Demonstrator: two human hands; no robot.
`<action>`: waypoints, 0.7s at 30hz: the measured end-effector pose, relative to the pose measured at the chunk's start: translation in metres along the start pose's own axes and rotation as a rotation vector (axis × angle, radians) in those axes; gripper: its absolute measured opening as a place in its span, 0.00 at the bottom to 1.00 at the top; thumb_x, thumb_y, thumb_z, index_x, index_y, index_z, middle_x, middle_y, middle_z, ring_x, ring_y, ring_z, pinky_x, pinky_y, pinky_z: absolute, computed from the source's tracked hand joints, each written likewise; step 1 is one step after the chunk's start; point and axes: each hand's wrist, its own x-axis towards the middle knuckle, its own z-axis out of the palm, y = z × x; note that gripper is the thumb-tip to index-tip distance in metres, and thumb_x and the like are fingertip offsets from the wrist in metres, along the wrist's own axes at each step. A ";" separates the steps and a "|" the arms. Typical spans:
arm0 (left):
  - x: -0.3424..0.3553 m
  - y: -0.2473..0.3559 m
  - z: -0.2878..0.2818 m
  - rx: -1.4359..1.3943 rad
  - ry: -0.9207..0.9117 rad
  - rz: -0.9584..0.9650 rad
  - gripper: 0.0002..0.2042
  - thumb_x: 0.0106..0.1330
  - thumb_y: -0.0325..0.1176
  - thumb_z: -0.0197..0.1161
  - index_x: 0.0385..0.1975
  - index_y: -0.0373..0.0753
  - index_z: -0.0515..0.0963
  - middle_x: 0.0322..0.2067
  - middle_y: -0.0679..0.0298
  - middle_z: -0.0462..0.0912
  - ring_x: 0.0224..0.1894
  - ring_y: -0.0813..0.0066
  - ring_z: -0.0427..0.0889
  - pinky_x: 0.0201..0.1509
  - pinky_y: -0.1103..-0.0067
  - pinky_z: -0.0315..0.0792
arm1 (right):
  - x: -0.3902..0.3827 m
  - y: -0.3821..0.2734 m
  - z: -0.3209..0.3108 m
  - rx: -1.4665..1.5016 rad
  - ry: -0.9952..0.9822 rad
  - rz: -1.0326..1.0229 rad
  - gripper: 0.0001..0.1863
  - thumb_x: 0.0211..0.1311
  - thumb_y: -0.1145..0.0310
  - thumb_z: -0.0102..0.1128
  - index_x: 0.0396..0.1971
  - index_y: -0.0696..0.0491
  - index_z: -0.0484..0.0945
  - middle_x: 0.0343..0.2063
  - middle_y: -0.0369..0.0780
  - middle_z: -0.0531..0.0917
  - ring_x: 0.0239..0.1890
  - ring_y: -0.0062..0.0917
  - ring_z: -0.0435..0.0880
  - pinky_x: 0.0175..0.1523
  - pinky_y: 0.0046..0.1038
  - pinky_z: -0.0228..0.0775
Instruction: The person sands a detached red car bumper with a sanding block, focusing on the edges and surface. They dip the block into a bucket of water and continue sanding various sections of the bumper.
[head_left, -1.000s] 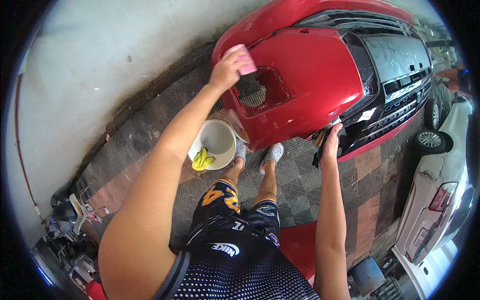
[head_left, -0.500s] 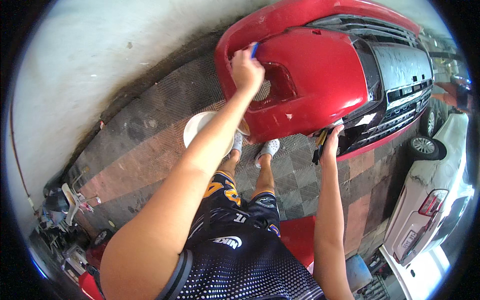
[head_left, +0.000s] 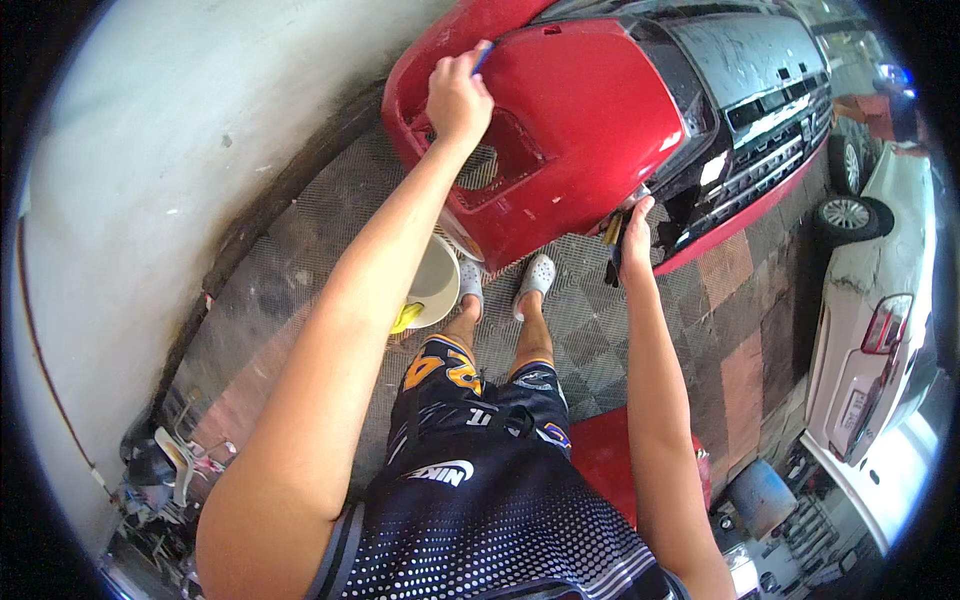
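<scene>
Blue pad [head_left: 482,58] — in left grip [head_left: 460,95], at the fingertips; over red bumper [head_left: 595,115].

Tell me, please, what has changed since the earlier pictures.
The left hand has moved its pad forward along the red bumper; the pad now shows blue instead of pink. Nothing was visibly let go. The right hand stays at the bumper's edge; the bucket stays in place.

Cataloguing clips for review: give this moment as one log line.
left hand: holds blue item, mostly hidden, at red bumper | right hand: at bumper edge, grip unclear | bucket: yellow cloth at rim
</scene>
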 end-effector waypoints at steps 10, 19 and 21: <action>-0.133 0.013 -0.064 -0.162 -0.551 0.666 0.20 0.52 0.24 0.62 0.46 0.46 0.86 0.46 0.62 0.83 0.53 0.61 0.79 0.54 0.65 0.74 | -0.001 -0.004 -0.003 -0.077 0.028 0.061 0.50 0.71 0.24 0.31 0.55 0.61 0.78 0.44 0.44 0.84 0.47 0.31 0.82 0.56 0.32 0.71; 0.031 0.042 0.008 0.032 -0.072 0.000 0.12 0.65 0.29 0.61 0.48 0.39 0.81 0.38 0.54 0.79 0.44 0.46 0.80 0.50 0.57 0.76 | -0.032 -0.049 0.004 -0.084 -0.177 0.132 0.55 0.69 0.22 0.32 0.66 0.63 0.72 0.61 0.48 0.80 0.63 0.33 0.77 0.69 0.31 0.62; 0.057 0.061 0.032 0.142 -0.078 0.028 0.13 0.63 0.28 0.62 0.47 0.41 0.81 0.41 0.54 0.80 0.44 0.48 0.80 0.50 0.57 0.76 | -0.024 -0.040 0.002 -0.066 -0.170 0.084 0.54 0.69 0.23 0.34 0.66 0.63 0.72 0.62 0.47 0.79 0.64 0.32 0.76 0.70 0.30 0.61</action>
